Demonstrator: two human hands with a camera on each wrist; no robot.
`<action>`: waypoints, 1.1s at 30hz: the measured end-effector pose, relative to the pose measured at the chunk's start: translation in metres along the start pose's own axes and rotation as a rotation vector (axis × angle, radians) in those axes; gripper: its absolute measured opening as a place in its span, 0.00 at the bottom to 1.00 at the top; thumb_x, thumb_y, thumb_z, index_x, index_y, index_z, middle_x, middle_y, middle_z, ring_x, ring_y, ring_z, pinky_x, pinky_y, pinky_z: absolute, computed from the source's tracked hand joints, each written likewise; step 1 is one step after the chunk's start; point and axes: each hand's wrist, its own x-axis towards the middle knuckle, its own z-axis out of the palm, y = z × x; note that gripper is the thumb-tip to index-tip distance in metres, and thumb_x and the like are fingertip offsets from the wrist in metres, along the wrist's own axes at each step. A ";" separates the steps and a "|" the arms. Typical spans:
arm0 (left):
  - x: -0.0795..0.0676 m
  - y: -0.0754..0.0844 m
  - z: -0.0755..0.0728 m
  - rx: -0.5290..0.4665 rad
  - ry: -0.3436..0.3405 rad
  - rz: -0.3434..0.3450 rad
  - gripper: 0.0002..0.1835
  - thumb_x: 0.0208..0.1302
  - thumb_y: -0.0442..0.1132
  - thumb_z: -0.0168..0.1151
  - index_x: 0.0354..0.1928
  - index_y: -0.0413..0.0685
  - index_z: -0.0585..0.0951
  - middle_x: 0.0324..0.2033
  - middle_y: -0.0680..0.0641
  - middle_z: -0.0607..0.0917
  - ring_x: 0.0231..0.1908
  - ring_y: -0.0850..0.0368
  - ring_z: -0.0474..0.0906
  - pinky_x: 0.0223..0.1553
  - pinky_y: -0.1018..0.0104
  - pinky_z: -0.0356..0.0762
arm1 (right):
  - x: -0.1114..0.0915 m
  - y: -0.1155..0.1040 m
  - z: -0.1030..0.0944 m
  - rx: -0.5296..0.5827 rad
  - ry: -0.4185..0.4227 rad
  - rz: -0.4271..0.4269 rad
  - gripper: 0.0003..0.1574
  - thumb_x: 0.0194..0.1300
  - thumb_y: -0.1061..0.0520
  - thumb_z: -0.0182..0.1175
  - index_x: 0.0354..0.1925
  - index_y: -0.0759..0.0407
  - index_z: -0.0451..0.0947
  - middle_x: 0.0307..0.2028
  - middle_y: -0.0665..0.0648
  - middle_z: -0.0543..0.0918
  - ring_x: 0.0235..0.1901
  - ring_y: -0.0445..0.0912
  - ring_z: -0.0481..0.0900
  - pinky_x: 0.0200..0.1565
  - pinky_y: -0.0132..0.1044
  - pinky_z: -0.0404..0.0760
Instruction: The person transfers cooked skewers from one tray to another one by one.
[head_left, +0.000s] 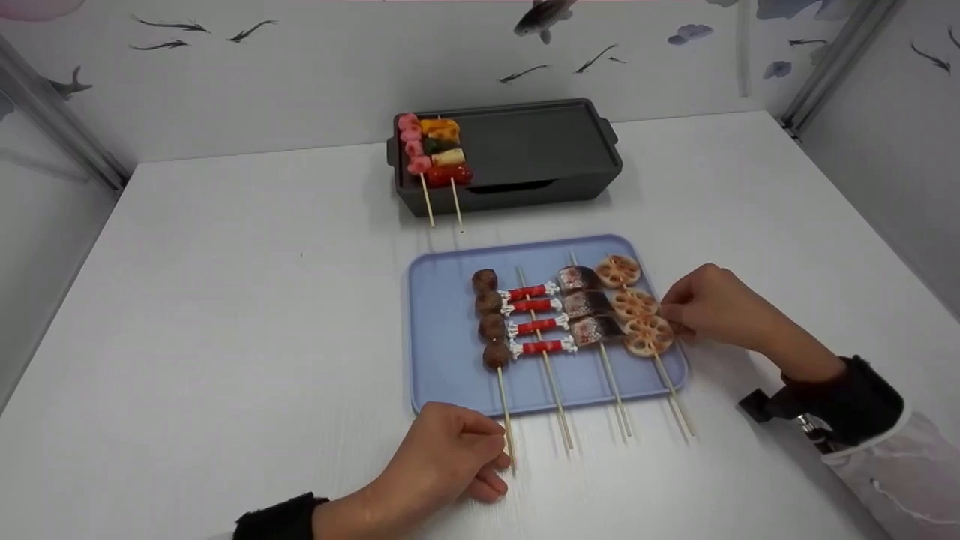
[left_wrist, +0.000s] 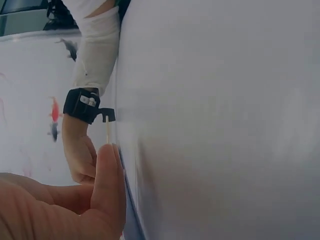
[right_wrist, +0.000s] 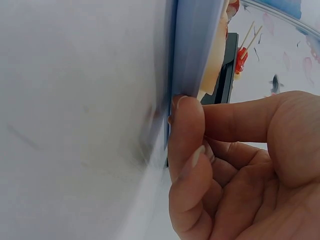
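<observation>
A blue tray (head_left: 446, 330) lies on the table, bearing several toy food skewers. Leftmost is the meatball skewer (head_left: 491, 326); my left hand (head_left: 457, 454) pinches its bare stick near the lower end, below the tray's front edge. In the left wrist view, a stick (left_wrist: 107, 131) pokes out past the fingertips. My right hand (head_left: 712, 307) grips the tray's right rim between thumb and fingers, beside the lotus root skewer (head_left: 649, 335). Between these lie a skewer of red pieces with white frilled ends (head_left: 538, 326) and one of dark-edged pale chunks (head_left: 589, 304).
Behind the tray stands a black grill (head_left: 540, 142) with a flat top. On its left end rest a pink-piece skewer (head_left: 412, 146) and a mixed skewer (head_left: 448, 157), sticks pointing forward. White panels (head_left: 300, 82) with painted fish enclose the table's back and sides.
</observation>
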 end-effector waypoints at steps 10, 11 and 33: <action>0.014 0.040 -0.018 0.428 0.219 0.404 0.07 0.67 0.30 0.61 0.40 0.41 0.88 0.31 0.48 0.88 0.28 0.58 0.79 0.28 0.66 0.77 | -0.001 -0.001 -0.001 -0.007 0.010 -0.014 0.11 0.68 0.63 0.59 0.36 0.66 0.88 0.20 0.52 0.83 0.21 0.44 0.77 0.25 0.34 0.74; 0.017 0.046 -0.020 0.474 0.262 0.466 0.08 0.67 0.30 0.61 0.40 0.42 0.88 0.32 0.49 0.88 0.28 0.58 0.78 0.28 0.66 0.77 | -0.001 -0.001 -0.001 -0.009 0.010 -0.014 0.11 0.69 0.63 0.59 0.36 0.66 0.88 0.20 0.52 0.83 0.21 0.44 0.77 0.25 0.34 0.74; 0.116 0.157 -0.070 0.553 0.415 0.332 0.28 0.73 0.41 0.60 0.70 0.39 0.70 0.54 0.42 0.80 0.34 0.55 0.76 0.37 0.65 0.76 | 0.000 0.001 -0.001 0.001 0.001 0.018 0.12 0.70 0.61 0.60 0.35 0.65 0.88 0.20 0.52 0.83 0.21 0.44 0.78 0.26 0.34 0.74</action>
